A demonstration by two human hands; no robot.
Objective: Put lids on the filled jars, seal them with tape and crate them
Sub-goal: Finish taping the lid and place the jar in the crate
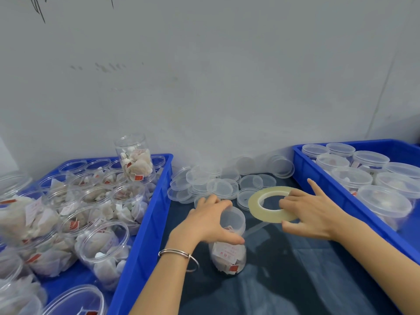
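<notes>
Here your left hand clamps the lid rim of the clear, light, slippery plastic jar of tea bags standing on the dark table; your right hand pinches the stiff translucent tape roll beside it; hold low, squeeze gently.

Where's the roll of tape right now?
The tape roll is in the middle of the head view, held in the right hand just above the dark table, between the lidded jar and the right blue crate.
</notes>
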